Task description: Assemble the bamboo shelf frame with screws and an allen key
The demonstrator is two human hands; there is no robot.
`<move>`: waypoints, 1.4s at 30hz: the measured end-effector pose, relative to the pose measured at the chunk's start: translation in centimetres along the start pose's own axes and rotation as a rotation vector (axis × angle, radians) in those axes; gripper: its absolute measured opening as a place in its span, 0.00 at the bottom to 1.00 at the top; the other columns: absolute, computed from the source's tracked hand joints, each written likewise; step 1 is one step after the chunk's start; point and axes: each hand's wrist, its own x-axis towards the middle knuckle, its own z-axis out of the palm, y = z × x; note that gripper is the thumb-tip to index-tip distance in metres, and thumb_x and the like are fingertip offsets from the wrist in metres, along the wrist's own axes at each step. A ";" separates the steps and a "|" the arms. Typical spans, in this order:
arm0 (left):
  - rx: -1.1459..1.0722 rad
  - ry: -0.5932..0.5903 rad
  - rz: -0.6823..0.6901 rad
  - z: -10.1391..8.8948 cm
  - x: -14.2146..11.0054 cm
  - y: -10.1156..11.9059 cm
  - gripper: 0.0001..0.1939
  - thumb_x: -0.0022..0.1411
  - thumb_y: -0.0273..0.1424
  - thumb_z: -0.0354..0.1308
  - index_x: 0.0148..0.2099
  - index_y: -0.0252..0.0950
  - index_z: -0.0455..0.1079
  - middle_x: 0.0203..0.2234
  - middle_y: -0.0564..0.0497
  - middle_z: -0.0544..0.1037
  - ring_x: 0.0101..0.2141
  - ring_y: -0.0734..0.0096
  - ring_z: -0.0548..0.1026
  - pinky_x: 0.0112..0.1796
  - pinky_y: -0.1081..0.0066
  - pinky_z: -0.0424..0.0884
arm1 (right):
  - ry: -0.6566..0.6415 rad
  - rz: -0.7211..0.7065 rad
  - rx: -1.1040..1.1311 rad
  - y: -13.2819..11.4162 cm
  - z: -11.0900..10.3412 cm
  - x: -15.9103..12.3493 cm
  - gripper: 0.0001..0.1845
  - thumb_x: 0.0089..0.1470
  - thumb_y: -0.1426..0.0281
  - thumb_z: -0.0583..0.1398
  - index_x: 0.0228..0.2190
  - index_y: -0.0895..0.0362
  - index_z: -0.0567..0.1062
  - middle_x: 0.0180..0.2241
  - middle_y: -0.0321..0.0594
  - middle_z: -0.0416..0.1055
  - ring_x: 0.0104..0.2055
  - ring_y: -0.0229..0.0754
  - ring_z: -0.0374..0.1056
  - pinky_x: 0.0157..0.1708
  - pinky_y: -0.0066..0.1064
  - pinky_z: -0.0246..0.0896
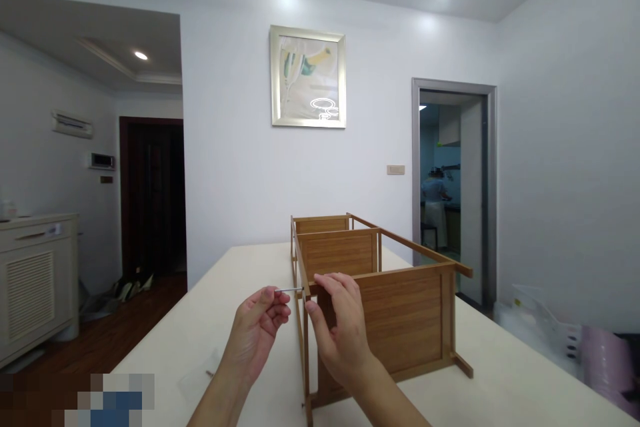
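A brown wooden shelf rack [405, 313] lies on its side on the table, with its panels standing upright. My left hand [260, 323] pinches a thin metal hex key [289, 289] between thumb and fingers. The key points right, and its far tip meets the rack's near left post at the upper corner. Against that same corner is my right hand [343, 323], thumb by the post and fingers bent over the panel's top edge, gripping the rack. The fingers hide part of the joint.
The pale table [500, 380] runs toward the wall. A small clear plastic bag [195, 377] with a screw-like piece lies by my left forearm. Beyond the doorway stands a person [434, 203]. Wrapped items [600, 360] are at the right, a white cabinet [37, 280] at the left.
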 end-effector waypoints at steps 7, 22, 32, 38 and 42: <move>0.019 -0.026 0.013 0.0 -0.2 -0.2 0.18 0.47 0.40 0.73 0.32 0.31 0.75 0.26 0.48 0.81 0.23 0.74 0.76 0.25 0.75 0.73 | -0.151 -0.023 -0.142 0.3 -1.3 1.8 0.12 0.60 0.61 0.60 0.41 0.56 0.71 0.39 0.44 0.74 0.42 0.48 0.68 0.47 0.45 0.60; -0.016 -0.019 -0.003 0.3 -0.3 -0.4 0.19 0.46 0.41 0.74 0.31 0.30 0.75 0.25 0.48 0.80 0.22 0.77 0.75 0.24 0.77 0.72 | -0.139 -0.069 -0.257 1.2 0.4 1.1 0.16 0.64 0.63 0.53 0.50 0.60 0.63 0.36 0.44 0.69 0.37 0.47 0.62 0.44 0.46 0.58; -0.032 -0.011 -0.009 0.1 0.1 -0.4 0.19 0.45 0.39 0.75 0.31 0.30 0.76 0.23 0.48 0.80 0.20 0.79 0.73 0.23 0.79 0.71 | -0.059 -0.100 -0.165 1.5 0.4 0.7 0.18 0.61 0.65 0.56 0.50 0.59 0.61 0.37 0.42 0.66 0.39 0.47 0.62 0.47 0.48 0.58; -0.023 -0.002 -0.002 0.2 -0.1 -0.2 0.19 0.43 0.38 0.76 0.31 0.30 0.76 0.23 0.48 0.80 0.20 0.79 0.73 0.22 0.79 0.71 | -0.161 -0.064 -0.149 1.2 0.0 0.8 0.12 0.61 0.67 0.55 0.46 0.57 0.66 0.35 0.41 0.66 0.39 0.46 0.61 0.46 0.46 0.56; -0.003 -0.018 0.013 0.0 0.0 -0.2 0.19 0.44 0.39 0.75 0.32 0.29 0.77 0.23 0.47 0.81 0.20 0.79 0.73 0.22 0.78 0.71 | -0.213 -0.037 -0.088 1.0 -0.6 1.0 0.11 0.63 0.67 0.54 0.46 0.56 0.70 0.37 0.42 0.68 0.41 0.46 0.62 0.46 0.44 0.54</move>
